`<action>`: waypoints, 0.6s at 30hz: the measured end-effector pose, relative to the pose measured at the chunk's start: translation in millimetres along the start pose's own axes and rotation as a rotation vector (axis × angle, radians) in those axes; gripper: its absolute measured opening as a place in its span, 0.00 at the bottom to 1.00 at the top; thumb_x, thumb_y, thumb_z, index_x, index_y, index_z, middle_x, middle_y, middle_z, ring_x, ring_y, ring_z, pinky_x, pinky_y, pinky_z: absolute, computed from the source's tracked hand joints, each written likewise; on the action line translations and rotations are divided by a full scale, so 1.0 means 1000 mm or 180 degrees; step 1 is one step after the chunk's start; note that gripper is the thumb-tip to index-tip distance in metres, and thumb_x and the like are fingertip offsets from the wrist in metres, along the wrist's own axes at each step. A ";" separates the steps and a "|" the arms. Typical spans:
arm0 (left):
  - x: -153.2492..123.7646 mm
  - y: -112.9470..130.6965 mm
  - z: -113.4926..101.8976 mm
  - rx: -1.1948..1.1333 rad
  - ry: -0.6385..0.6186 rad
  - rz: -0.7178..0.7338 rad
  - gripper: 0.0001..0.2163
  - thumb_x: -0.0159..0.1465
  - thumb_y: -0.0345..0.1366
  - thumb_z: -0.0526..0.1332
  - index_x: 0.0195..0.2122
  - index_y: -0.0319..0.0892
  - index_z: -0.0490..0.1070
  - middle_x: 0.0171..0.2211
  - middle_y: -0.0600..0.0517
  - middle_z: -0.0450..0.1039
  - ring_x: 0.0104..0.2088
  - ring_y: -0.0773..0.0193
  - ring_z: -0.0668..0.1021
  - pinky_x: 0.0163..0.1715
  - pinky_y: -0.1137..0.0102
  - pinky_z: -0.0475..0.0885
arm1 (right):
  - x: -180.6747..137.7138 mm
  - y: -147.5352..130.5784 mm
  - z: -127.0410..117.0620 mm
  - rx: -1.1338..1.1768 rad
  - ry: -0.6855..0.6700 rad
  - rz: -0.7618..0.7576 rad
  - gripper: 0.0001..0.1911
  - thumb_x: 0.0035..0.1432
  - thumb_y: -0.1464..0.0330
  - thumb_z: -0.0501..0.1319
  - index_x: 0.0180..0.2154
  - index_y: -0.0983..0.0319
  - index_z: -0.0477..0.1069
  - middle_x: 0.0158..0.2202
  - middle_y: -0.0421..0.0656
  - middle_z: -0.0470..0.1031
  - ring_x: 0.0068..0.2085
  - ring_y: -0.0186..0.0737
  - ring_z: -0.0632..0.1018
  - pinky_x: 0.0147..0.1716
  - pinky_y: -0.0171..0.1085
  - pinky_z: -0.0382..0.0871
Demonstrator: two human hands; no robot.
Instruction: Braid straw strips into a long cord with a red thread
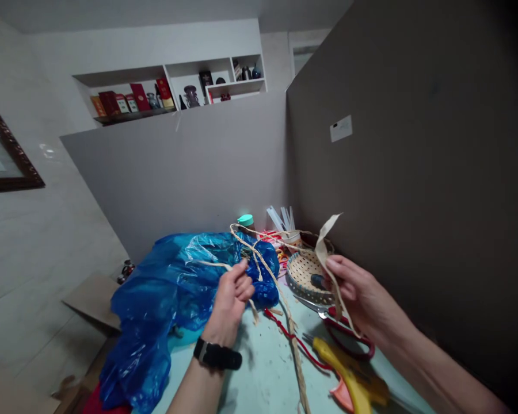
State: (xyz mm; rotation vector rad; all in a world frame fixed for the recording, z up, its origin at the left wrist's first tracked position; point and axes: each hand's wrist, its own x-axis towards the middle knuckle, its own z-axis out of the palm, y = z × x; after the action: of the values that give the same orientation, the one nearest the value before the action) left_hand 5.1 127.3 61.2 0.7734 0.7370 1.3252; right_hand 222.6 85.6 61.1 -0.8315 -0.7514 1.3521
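Observation:
My left hand (pixel 232 287), with a dark watch band at the wrist, is closed around a thin straw-coloured strip (pixel 216 264) whose ends stick out on both sides. Between the thumb and fingers of my right hand (pixel 354 284) is a wider pale straw strip (pixel 322 247), its tip upright and its tail hanging down. A long braided straw cord (pixel 288 315) runs between the hands, from the table's front up to a loop at the back. Below my right hand lie red-handled scissors (pixel 349 343). A round woven basket (pixel 300 279) sits just left of that hand.
A crumpled blue plastic bag (pixel 155 293) covers the table's left side. A yellow glue gun (pixel 343 368) and red cord (pixel 302 345) lie at the front right. Behind stand a cup of glue sticks (pixel 292 238) and a green-capped container (pixel 246 221). Grey panels (pixel 198 178) enclose the back and right.

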 end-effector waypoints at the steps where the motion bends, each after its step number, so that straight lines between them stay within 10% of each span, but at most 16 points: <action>1: -0.004 -0.008 0.008 0.0084 -0.0101 -0.0044 0.17 0.50 0.34 0.70 0.23 0.41 0.57 0.15 0.66 0.41 0.13 0.80 0.46 0.12 0.80 0.42 | -0.001 0.005 0.003 -0.0090 -0.0032 0.0073 0.10 0.47 0.63 0.68 0.30 0.57 0.70 0.25 0.38 0.68 0.23 0.33 0.67 0.19 0.34 0.59; 6: -0.027 -0.044 0.046 0.0771 -0.0640 -0.0106 0.16 0.48 0.34 0.71 0.36 0.36 0.70 0.23 0.58 0.63 0.17 0.79 0.59 0.15 0.79 0.50 | -0.005 0.029 0.010 -0.0568 -0.0255 -0.0025 0.12 0.46 0.60 0.68 0.31 0.58 0.71 0.28 0.41 0.74 0.27 0.39 0.73 0.26 0.37 0.66; 18: -0.028 -0.035 0.042 0.1303 -0.0735 0.0098 0.11 0.52 0.38 0.66 0.29 0.39 0.65 0.20 0.61 0.55 0.17 0.77 0.55 0.16 0.77 0.49 | -0.003 0.036 0.002 -0.0946 -0.0654 -0.0220 0.10 0.51 0.61 0.66 0.33 0.61 0.75 0.31 0.40 0.74 0.32 0.36 0.72 0.33 0.34 0.64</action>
State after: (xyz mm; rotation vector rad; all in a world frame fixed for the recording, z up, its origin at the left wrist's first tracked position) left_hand 56.1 93.7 55.8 1.2468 0.8223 1.0993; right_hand 202.3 84.1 31.7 -0.8973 -1.1521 1.2939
